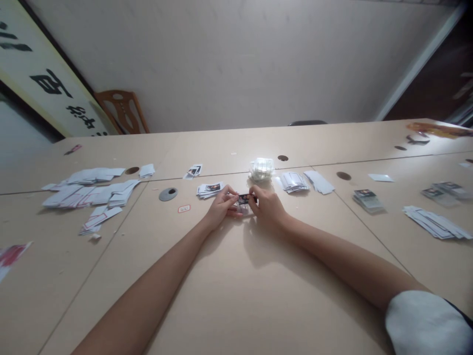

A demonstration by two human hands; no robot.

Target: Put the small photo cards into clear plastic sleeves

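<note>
Both my arms stretch out over a light wooden table point(229, 276). My left hand point(220, 206) and my right hand point(268, 207) meet at the table's middle, fingers pinched on the two ends of a small dark picture card point(244, 198). A clear sleeve or a second card seems to lie under it, but that is too small to tell. Just left of my left hand lies a small stack of picture cards point(210, 189). Behind my right hand stands a bundle of clear plastic sleeves point(261, 168).
White cards with red edges are spread at the left point(92, 192). More card stacks lie at the right point(367, 199) and far right point(436, 223). White slips point(306, 181) lie behind my right hand. A grey cable cap point(168, 194) sits left. A wooden chair point(121, 112) stands by the wall.
</note>
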